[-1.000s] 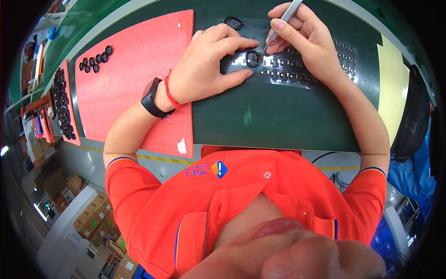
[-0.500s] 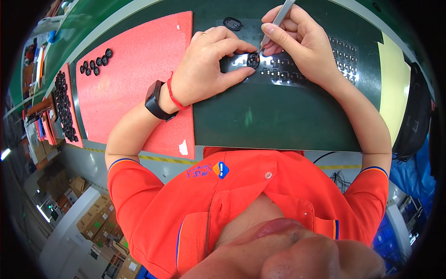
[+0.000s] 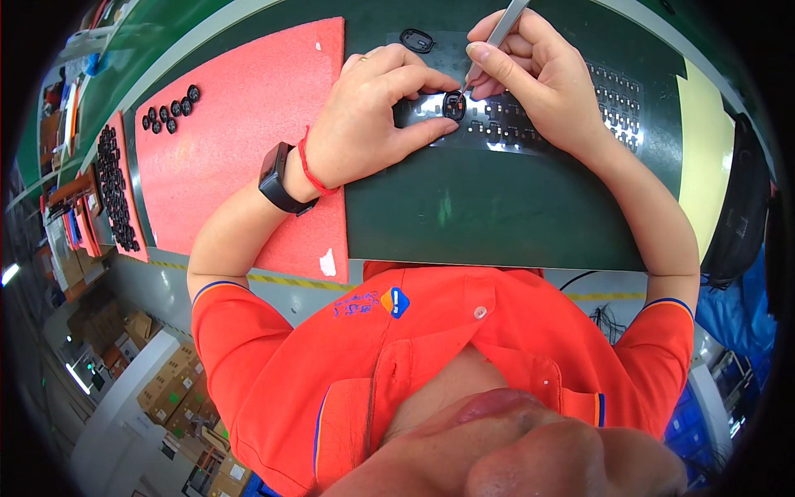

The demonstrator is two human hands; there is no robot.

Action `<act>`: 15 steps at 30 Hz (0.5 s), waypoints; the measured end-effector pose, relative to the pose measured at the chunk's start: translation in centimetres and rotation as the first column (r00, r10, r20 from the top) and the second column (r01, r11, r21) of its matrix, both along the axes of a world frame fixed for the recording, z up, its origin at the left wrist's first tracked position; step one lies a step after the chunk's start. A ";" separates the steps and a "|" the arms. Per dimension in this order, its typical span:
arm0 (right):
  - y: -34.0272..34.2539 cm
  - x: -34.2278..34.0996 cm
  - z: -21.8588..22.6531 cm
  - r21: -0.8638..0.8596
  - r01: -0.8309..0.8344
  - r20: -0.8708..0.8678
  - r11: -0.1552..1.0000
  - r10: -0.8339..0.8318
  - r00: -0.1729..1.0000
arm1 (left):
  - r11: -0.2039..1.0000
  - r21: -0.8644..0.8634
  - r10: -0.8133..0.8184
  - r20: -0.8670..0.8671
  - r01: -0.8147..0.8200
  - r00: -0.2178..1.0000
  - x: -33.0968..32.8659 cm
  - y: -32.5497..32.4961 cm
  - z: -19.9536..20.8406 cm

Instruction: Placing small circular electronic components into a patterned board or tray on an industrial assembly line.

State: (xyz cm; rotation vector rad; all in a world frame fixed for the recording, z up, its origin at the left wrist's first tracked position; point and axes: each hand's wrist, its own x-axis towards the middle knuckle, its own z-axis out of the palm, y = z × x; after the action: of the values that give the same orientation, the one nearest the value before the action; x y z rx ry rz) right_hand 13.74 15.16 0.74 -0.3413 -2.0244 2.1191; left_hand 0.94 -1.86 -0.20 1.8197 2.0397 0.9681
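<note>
Between the thumb and forefinger of my left hand (image 3: 385, 103) is a small black oval housing (image 3: 454, 105) with tiny parts inside. My right hand (image 3: 534, 70) grips a pair of metal tweezers (image 3: 503, 31); their tips point down at the upper right edge of the housing. Whether the tips hold anything is too small to tell. Beneath both hands lies a clear sheet (image 3: 505, 134) carrying rows of small dark pieces. Another black oval shell (image 3: 416, 41) rests just beyond my left fingers.
A pink foam mat (image 3: 240, 166) covers the left of the green table (image 3: 497, 207), with several round black pieces (image 3: 175, 108) on it. Farther left, a narrow pink strip holds many black parts (image 3: 114, 186). A second sheet of small pieces (image 3: 617, 108) and yellow paper (image 3: 704, 149) lie right.
The housing has shifted very slightly to the right and its inside shows a little more. The tweezer tips have moved slightly up and away from its middle. My hands are otherwise almost still.
</note>
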 end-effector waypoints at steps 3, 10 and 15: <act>0.0 0.0 0.1 0.008 -0.003 -0.001 1.000 0.003 1.000 | 1.000 -0.022 0.009 -0.001 -0.009 1.000 0.1 0.0 0.3; -0.1 0.1 -0.1 0.023 -0.002 -0.001 1.000 0.002 1.000 | 1.000 -0.002 0.007 0.023 -0.007 1.000 0.1 0.1 0.2; -0.2 0.1 0.0 0.043 0.008 -0.009 0.999 -0.008 1.000 | 1.000 0.001 0.009 0.015 -0.009 1.000 0.1 0.1 0.2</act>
State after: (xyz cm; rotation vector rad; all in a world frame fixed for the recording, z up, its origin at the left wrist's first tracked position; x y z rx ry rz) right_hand 13.88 14.98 0.70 -0.3323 -2.0568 2.0652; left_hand 1.00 -1.75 -0.03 1.7992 2.0409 0.9822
